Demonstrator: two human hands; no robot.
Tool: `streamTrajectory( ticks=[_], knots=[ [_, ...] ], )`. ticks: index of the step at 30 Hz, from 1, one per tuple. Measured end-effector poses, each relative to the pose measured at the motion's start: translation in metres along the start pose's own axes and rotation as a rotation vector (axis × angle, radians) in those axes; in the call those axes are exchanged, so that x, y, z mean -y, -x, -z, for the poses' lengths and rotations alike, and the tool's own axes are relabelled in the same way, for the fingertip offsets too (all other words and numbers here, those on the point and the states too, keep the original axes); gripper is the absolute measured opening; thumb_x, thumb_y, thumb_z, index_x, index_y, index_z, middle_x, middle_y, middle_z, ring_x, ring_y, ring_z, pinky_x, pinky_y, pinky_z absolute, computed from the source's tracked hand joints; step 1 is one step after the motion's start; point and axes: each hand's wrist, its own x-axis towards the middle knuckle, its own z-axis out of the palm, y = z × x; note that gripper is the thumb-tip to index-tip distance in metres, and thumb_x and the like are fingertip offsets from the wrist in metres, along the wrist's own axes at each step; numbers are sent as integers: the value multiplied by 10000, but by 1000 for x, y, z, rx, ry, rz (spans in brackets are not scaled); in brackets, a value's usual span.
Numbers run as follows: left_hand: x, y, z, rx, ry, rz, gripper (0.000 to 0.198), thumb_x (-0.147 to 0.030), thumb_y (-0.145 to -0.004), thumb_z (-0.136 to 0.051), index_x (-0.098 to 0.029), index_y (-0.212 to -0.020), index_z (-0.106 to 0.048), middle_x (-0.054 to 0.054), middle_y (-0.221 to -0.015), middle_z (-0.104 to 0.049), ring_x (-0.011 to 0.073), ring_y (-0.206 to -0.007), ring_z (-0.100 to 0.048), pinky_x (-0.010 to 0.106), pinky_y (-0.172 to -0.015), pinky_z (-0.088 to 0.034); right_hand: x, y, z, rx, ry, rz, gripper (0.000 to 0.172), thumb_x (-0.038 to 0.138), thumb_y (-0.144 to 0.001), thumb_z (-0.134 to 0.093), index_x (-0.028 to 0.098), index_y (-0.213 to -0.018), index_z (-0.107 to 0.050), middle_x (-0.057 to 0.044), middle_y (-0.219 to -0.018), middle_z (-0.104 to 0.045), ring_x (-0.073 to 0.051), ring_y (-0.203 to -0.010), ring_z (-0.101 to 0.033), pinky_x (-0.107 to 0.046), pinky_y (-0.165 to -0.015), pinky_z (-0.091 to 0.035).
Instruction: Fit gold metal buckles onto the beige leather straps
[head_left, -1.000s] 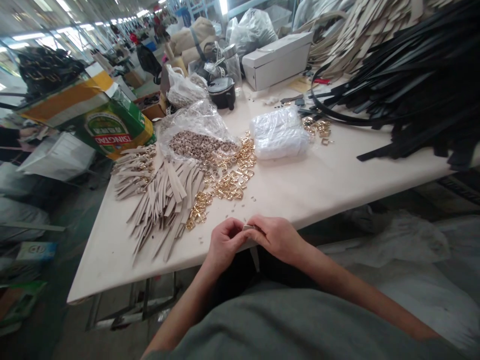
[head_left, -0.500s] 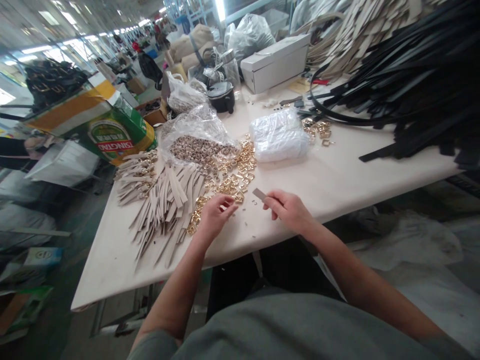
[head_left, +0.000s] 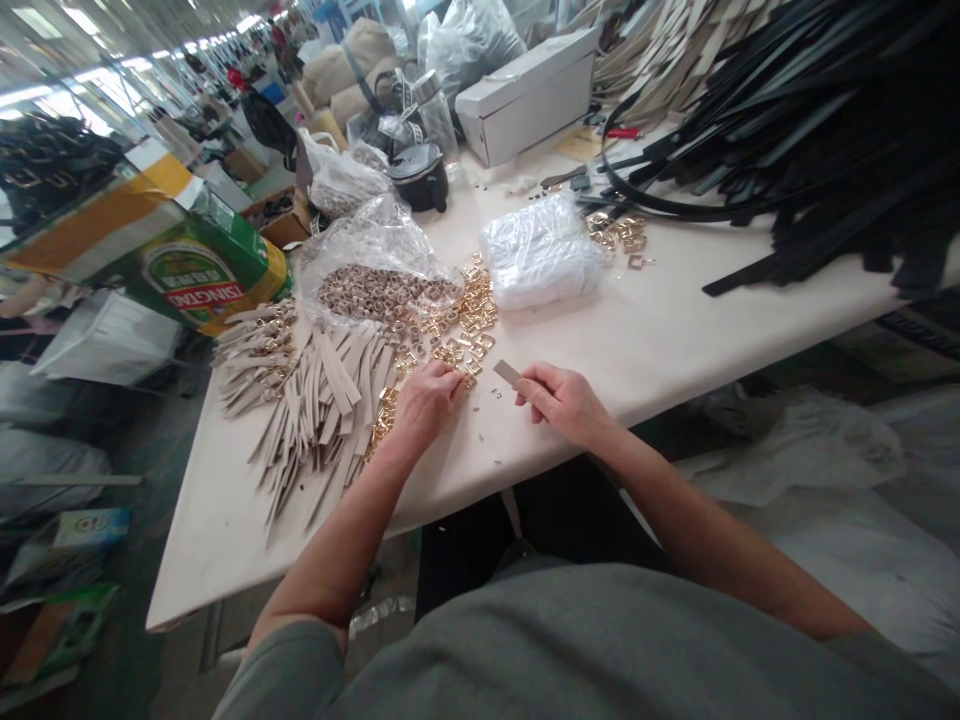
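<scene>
My right hand (head_left: 564,402) pinches a short greyish-beige strap piece (head_left: 505,372) between thumb and fingers, its flat end pointing up and left. Over the near edge of a pile of gold buckles (head_left: 477,305) is my left hand (head_left: 426,408), fingers bent and pressed together; whatever is between the fingertips is hidden. Small metal bits (head_left: 496,394) lie on the table between both hands. Left of my left hand, many beige strips (head_left: 319,410) lie fanned out. Behind them, a clear plastic bag (head_left: 375,235) lies open with small beige loops (head_left: 360,295) spilling out.
A plastic-wrapped white bundle (head_left: 540,255) sits beyond my right hand. Farther back stand a black lidded pot (head_left: 420,180) and a white box (head_left: 529,95). Black straps (head_left: 810,130) heap at the right. A green carton (head_left: 195,270) stands beyond the table's left side.
My left hand's fingers have closed and reached to the buckle pile's edge. My right hand still holds the strap piece. The view has shifted slightly.
</scene>
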Motion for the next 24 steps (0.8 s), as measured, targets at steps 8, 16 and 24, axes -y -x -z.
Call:
streamTrajectory(
  ticks=[8, 16, 24],
  knots=[
    [-16, 10, 6, -76, 530, 294, 202, -392, -838, -702, -208, -809, -779, 36, -725, -681, 167, -675, -594, 282, -668, -460, -2, 0, -2, 15, 16, 3, 212, 343, -909, -538, 193, -767, -592, 25, -626, -639, -103, -482, -569, -224, -532, -439],
    [-51, 32, 23, -4, 871, 435, 296, -462, -792, -748, -168, -759, -738, 18, -670, -672, 123, -623, -592, 234, -604, -480, 4, 8, -20, 105, -14, 71, 159, 304, -920, -526, 189, -875, -626, 11, -754, -665, -103, -556, -597, -228, -577, -470],
    [-54, 38, 22, -25, 838, 457, 337, -486, -847, -674, -168, -737, -673, 5, -660, -653, 117, -608, -594, 236, -606, -488, 16, 22, -24, 221, -246, 69, 181, 312, -933, -526, 190, -834, -615, 26, -714, -601, -84, -557, -542, -214, -580, -462]
  ],
)
